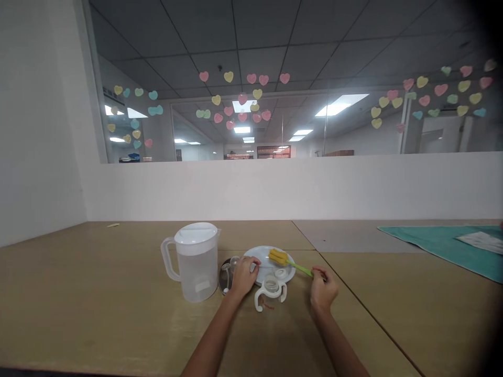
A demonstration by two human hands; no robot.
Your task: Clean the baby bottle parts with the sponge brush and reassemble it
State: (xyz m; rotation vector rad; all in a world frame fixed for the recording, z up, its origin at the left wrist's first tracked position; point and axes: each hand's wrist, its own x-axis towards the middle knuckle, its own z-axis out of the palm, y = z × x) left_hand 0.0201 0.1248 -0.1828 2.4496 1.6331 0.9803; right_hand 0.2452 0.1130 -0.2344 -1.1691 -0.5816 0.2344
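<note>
My right hand point(324, 290) is closed around the green handle of a sponge brush point(278, 256). Its yellow head rests over a white plate point(290, 277). My left hand point(244, 276) is at the plate's left side with fingers bent together; whatever lies between them is hidden. Just left of it, a dark round dish point(223, 283) holds small clear and white pieces, one with a thin tube. In front of the plate lies a white two-handled bottle collar point(271, 287) with a clear ring in it. A small white ring-shaped part point(280, 273) lies on the plate's near side.
A lidded translucent pitcher point(198, 267) stands left of the dish, its handle facing left. Small reddish bits point(268, 307) lie by the collar. A green cloth point(436, 238) with a white sheet point(481, 241) covers the far right. A low wall with a window rises behind the table.
</note>
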